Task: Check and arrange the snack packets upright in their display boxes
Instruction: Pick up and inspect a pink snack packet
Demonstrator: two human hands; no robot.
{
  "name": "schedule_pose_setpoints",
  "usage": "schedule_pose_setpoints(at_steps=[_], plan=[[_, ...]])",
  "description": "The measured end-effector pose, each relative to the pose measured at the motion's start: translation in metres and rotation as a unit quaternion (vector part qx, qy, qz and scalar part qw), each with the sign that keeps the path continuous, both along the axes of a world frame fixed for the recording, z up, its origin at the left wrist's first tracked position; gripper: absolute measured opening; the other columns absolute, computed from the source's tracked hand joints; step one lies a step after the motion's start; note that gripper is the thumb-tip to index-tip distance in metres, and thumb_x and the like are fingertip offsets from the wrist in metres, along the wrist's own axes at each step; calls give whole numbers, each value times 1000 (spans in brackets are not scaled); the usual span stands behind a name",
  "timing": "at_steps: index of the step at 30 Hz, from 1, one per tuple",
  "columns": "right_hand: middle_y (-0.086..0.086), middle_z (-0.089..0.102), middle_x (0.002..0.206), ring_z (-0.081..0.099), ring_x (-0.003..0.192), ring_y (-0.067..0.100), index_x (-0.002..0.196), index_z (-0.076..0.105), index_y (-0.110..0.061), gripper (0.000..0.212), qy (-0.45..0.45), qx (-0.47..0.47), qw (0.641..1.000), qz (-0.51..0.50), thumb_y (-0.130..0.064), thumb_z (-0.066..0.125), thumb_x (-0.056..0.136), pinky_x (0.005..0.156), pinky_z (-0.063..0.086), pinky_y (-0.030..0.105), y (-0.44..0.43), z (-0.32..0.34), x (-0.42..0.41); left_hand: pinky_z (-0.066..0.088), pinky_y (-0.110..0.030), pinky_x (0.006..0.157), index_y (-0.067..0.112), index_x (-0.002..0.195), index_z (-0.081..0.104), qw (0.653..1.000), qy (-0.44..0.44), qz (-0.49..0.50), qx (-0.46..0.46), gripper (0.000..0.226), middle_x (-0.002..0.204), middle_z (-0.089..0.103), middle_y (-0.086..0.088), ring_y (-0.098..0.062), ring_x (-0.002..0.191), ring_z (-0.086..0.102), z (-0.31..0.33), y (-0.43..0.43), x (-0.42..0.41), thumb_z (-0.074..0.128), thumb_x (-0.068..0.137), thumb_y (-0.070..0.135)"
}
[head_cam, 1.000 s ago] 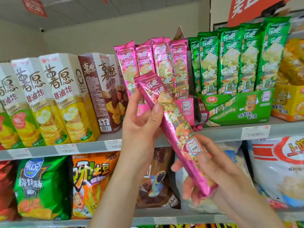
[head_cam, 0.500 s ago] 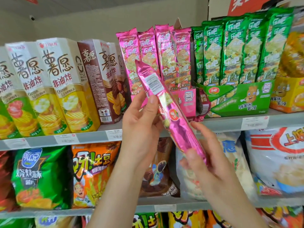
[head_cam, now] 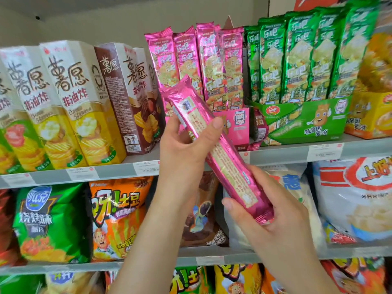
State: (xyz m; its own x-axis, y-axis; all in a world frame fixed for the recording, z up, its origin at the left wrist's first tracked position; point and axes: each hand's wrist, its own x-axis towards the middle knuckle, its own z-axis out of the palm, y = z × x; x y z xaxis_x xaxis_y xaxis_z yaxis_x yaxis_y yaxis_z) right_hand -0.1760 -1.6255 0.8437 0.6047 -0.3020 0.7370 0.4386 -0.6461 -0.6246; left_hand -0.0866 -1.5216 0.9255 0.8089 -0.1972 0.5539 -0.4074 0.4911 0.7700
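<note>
While both hands are on it, the long pink foil snack packet (head_cam: pixel 229 166) is out of its box. I see it held in the air in front of the pink cardboard display box (head_cam: pixel 239 128), tilted. Its top end is up and left of the box front, its bottom end down and right, below the box. Printed back panel faces camera, text too blurred to read.

Grip, left hand (head_cam: pixel 182 149): clamped on the packet's upper half, thumb across the near face, other fingers behind.
Grip, right hand (head_cam: pixel 273 219): clamped on the lower end, thumb at the packet's left edge, fingers wrapped behind, crimped seal against the palm.

Inside the pink box: row of matching pink foil packets (head_cam: pixel 199 64), upright, side by side.
Just right of the box: one dark pink packet (head_cam: pixel 257 128) sits low in the gap against the green cardboard display box (head_cam: pixel 301 122), which carries upright green foil packets (head_cam: pixel 307 56). Further right: yellow cardboard box (head_cam: pixel 369 115), blurred.
Left of the pink box: tall brown carton (head_cam: pixel 127 98), then tall white-and-yellow cartons (head_cam: pixel 70 102), all standing.
Under the box: grey metal shelf (head_cam: pixel 118 171), white price tags (head_cam: pixel 146 167) on its edge.
Below the box, next shelf down: orange crisp bag (head_cam: pixel 118 217), green crisp bag (head_cam: pixel 51 223), big white bag (head_cam: pixel 360 200).
</note>
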Motion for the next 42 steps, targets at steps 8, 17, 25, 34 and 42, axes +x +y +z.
schedule_pose_setpoints(at_steps=[8, 17, 25, 34, 42], plan=[[12, 73, 100, 71, 68, 26, 116, 65, -40, 53, 96, 294, 894, 324, -70, 67, 71, 54, 54, 25, -10, 10, -9, 54, -33, 69, 10, 119, 52, 987, 51, -135, -71, 34, 81, 63, -2, -17, 72, 60, 1, -1, 2, 57, 85, 16], [16, 72, 93, 69, 75, 24, 109, 72, -28, 44, 104, 369, 853, 353, -39, 75, 67, 62, 54, 27, -35, 8, -6, 55, -46, 83, 3, 120, 48, 970, 16, -241, -38, 29, 102, 69, -17, -26, 81, 66, 20, -16, -2, 49, 91, 9], [23, 70, 99, 72, 73, 36, 119, 57, -8, 55, 80, 374, 800, 463, -33, 80, 76, 65, 60, 39, -70, 51, -1, 53, -41, 78, 0, 119, 51, 962, -5, -272, 17, 35, 110, 64, -18, -23, 85, 63, 33, -43, -5, 51, 87, 16], [-3, 72, 105, 70, 95, 15, 126, 51, -48, 62, 58, 194, 945, 255, -44, 78, 71, 82, 58, 34, -95, 68, 2, 58, -34, 76, 17, 126, 56, 976, -142, -52, 156, 53, 89, 74, 7, -12, 82, 70, 64, -56, 4, 71, 78, 33], [-10, 75, 98, 72, 85, 9, 141, 33, -43, 83, -8, 136, 966, 220, -36, 75, 70, 69, 56, 20, -130, 122, 16, 57, -29, 73, 31, 105, 67, 922, -281, 101, 248, 20, 88, 75, 14, -4, 80, 69, 79, -61, 12, 66, 86, 26]])
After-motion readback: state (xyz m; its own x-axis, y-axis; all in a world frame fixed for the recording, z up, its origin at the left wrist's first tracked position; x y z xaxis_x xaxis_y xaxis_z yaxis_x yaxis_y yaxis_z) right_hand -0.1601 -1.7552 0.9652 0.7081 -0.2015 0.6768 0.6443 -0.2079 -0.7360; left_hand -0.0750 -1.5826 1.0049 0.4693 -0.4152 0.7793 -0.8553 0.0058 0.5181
